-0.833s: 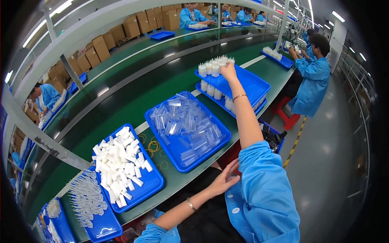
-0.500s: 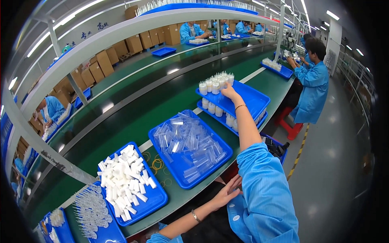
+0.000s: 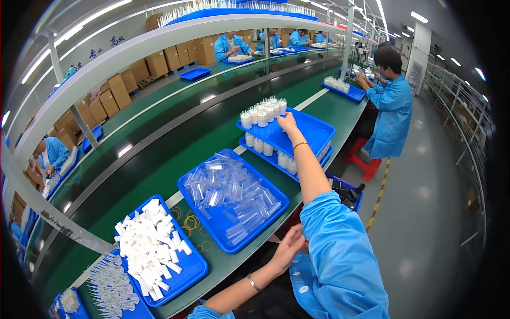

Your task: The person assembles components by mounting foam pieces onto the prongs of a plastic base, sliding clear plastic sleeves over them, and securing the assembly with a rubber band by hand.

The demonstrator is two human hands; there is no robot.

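My right hand (image 3: 287, 123) reaches over the upper blue tray (image 3: 313, 133), its fingers curled together beside a cluster of small white bottle-like pieces (image 3: 262, 114) with thin clear tips. What those fingers hold, if anything, is hidden. This tray rests above a lower blue tray (image 3: 249, 143) of similar white pieces (image 3: 268, 149). Near my body, below the table edge, my left hand (image 3: 287, 249) hangs with loosely bent fingers and nothing visible in it. Closest to it is a blue tray (image 3: 234, 245) of clear plastic tubes (image 3: 234, 186).
To the left lie a tray of white blocks (image 3: 151, 244) and a pile of clear thin-stemmed parts (image 3: 110, 282). Yellow rubber bands (image 3: 190, 222) lie on the green table. A metal frame (image 3: 69, 226) arches overhead. A co-worker (image 3: 392, 101) sits at the right near a red stool (image 3: 361, 159).
The whole view has shifted, so the trays appear farther left. My right hand stays by the white pieces on the upper tray. My left hand's fingers are slightly more bent.
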